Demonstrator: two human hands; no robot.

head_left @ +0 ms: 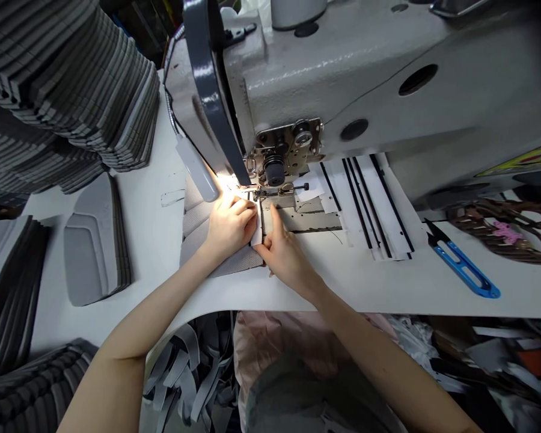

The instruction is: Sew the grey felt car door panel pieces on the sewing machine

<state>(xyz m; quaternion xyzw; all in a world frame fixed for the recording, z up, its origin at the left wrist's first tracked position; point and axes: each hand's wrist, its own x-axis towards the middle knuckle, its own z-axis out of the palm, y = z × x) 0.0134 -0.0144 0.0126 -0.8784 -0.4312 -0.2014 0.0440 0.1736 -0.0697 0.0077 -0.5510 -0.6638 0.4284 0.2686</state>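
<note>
Beneath the head of a grey sewing machine (275, 150) lies a grey fabric panel (196, 231) with stitched lines. A narrow white strip (256, 231) with a dark edge runs along the panel's right side up to the presser foot (255, 193). My left hand (231, 224) presses on the panel beside the foot, fingers bunched and curled at the strip. Lower down, my right hand (291, 255) has its thumb at the strip's near end, its index finger stretched over the metal bed (313, 221). The other right fingers are mostly hidden, curled underneath.
Tall stacks of grey padded pieces (90, 78) and a lower stack (90, 240) stand left. White strips with black bands (365, 204) lie right of the bed. Blue thread snips (464, 261) and a brown hair claw (505, 231) lie farther right. Grey offcuts (193, 373) hang below the table edge.
</note>
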